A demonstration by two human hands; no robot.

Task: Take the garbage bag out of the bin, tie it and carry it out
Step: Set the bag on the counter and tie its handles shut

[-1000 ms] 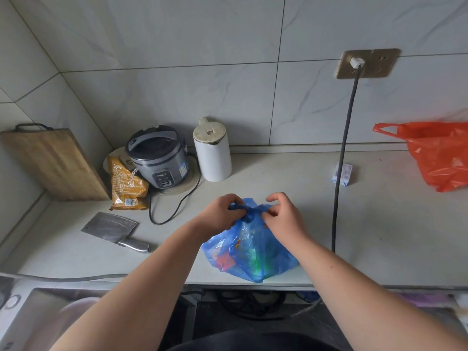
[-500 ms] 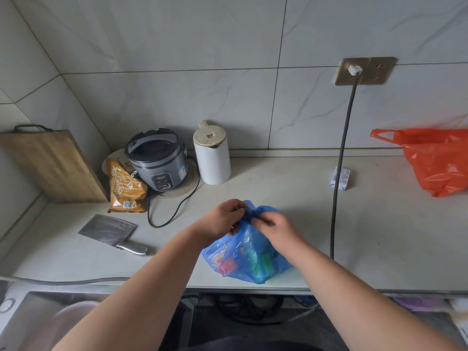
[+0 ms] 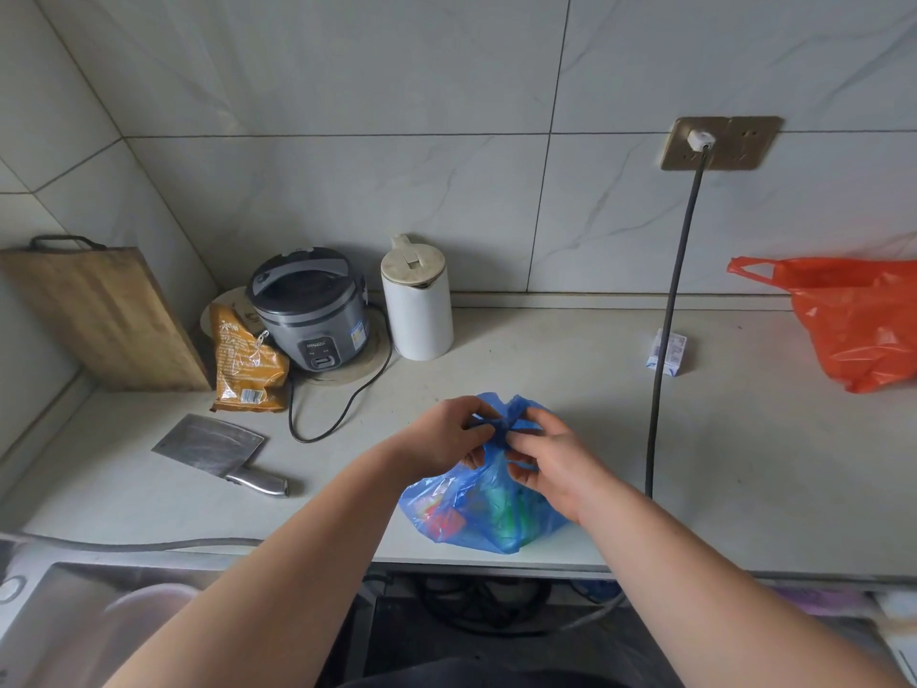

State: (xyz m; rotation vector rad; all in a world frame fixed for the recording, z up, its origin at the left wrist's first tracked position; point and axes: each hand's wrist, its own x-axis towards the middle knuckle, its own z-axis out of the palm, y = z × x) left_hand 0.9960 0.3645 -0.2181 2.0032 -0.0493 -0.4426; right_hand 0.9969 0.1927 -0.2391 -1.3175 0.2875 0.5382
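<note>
The blue garbage bag [image 3: 489, 513] sits on the bench [image 3: 744, 464] near its front edge, with colourful waste visible inside. The left hand [image 3: 439, 437] and the right hand [image 3: 551, 461] meet at the top of the bag; each grip pinches a twisted blue handle. A cleaver [image 3: 218, 451] lies to the left, well apart.

Two bare forearms, no sleeves, no watch or rings seen. Left hand [image 3: 436, 439] and right hand [image 3: 556, 464] ungloved. Dark fabric garment [image 3: 476, 675] below the hands, at bottom edge.
</note>
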